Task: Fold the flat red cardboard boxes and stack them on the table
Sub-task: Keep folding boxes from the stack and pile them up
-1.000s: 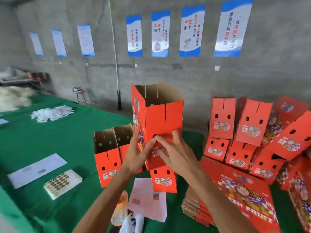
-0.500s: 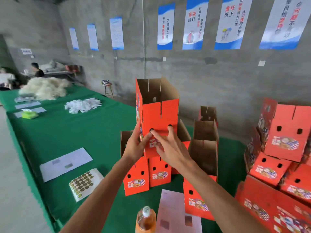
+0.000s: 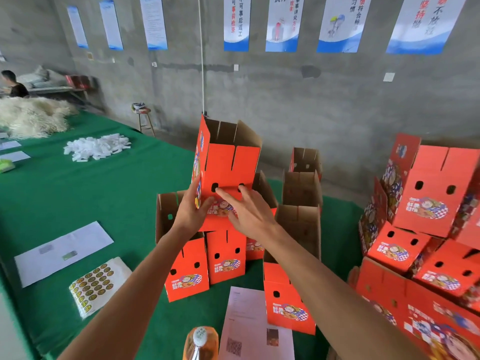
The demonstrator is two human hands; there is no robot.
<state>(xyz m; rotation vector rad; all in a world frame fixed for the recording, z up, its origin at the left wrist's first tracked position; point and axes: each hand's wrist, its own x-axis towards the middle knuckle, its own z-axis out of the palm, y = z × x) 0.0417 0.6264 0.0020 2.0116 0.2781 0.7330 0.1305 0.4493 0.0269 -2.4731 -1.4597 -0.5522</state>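
The left hand point(image 3: 191, 211) cupped the folded box point(image 3: 226, 172) at its side edge while the right hand point(image 3: 249, 211) lay nearly flat against its front (likely steadying it), holding it upright above the standing boxes point(image 3: 205, 263) on the green table point(image 3: 78, 193), apparently for stacking.

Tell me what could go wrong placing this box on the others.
The open-topped red cardboard box held by the left hand and right hand sits tilted above open-topped folded boxes; it may slip in or topple. A tumble could hit the orange-liquid bottle below.
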